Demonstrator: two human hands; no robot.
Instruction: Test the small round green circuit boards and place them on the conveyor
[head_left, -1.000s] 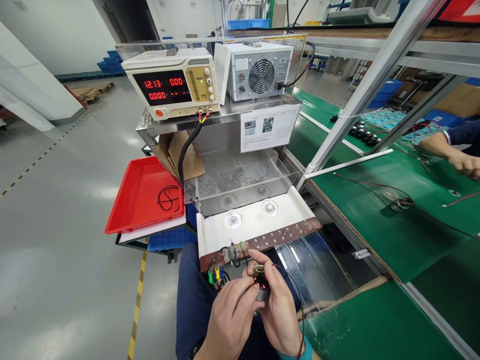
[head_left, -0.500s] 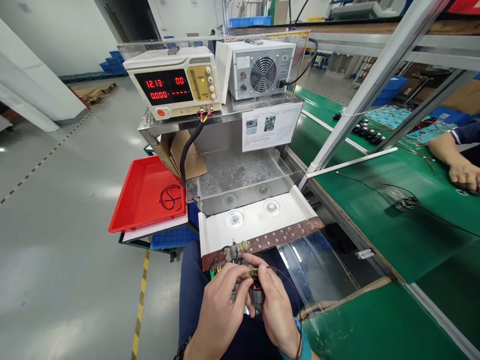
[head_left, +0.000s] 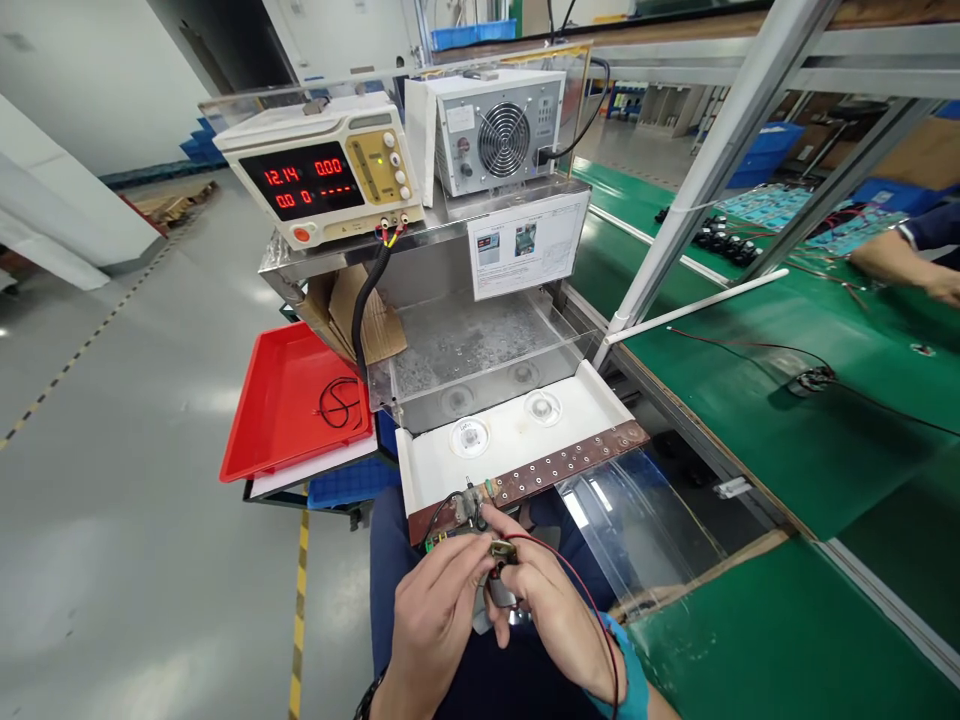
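Two bare hands meet at the low middle of the view, both occupied. The right hand [head_left: 551,600] has its fingers curled around one small grey metal part [head_left: 501,592]; the left hand [head_left: 439,605] pinches at one little round board [head_left: 502,549] just above this part — its exact hold is partly hidden. One thin red cable [head_left: 574,572] passes over the right wrist toward five o'clock.

If the metal part is the centre of the clock, two round discs [head_left: 469,437] sit at twelve on one white tray [head_left: 517,455]. Farther at twelve stands one grey box [head_left: 461,155] with one fan; at eleven, one power supply [head_left: 367,225] with red digits. One red tray [head_left: 274,410] at ten contains one coiled black cable [head_left: 341,402]. At two, on the green counter [head_left: 750,450], lies one wired motor [head_left: 811,380] — and, beyond it, one co-worker's hand [head_left: 943,284].
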